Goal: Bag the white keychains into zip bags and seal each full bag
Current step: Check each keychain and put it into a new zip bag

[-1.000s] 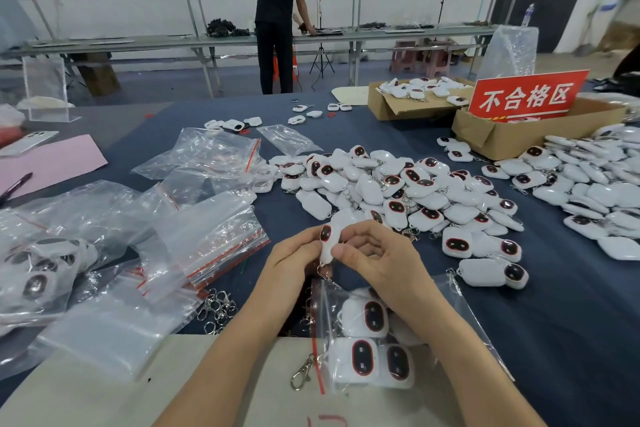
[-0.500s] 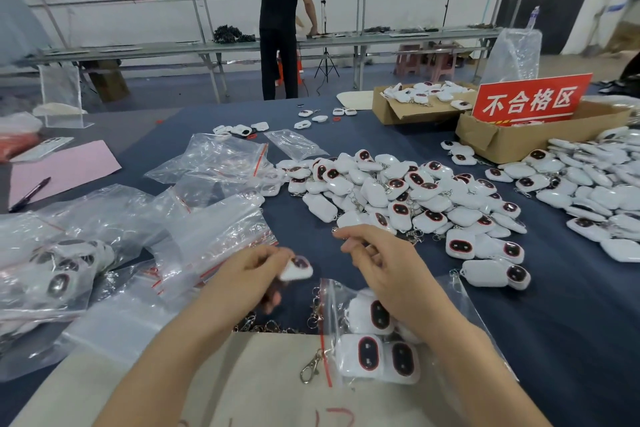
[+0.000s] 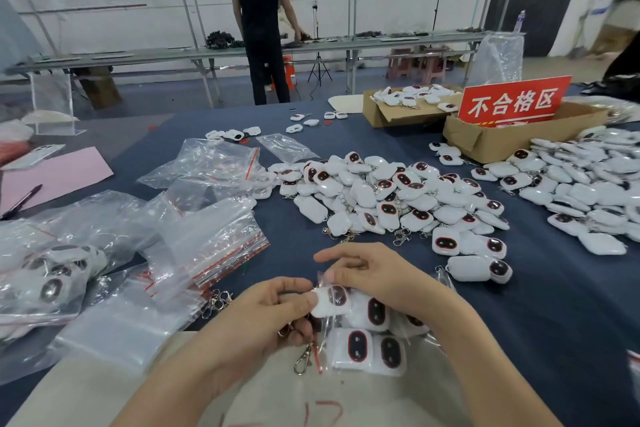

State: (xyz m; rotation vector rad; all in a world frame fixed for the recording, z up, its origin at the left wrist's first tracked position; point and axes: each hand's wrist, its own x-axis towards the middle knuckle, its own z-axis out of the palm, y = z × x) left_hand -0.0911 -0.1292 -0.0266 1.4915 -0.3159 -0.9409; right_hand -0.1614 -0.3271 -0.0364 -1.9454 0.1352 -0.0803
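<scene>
Plastic bags (image 3: 207, 246) left; keychain pile (image 3: 391, 198) ahead.

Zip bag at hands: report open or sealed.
Open: left hand holds a white keychain partway into the zip bag, right hand pinching its mouth.

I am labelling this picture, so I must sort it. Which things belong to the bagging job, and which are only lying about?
Job: left hand, keychain it holds, right hand, zip bag, keychain pile, empty bags.
Lying about: pink paper, pen, red sign, cardboard box.
</scene>
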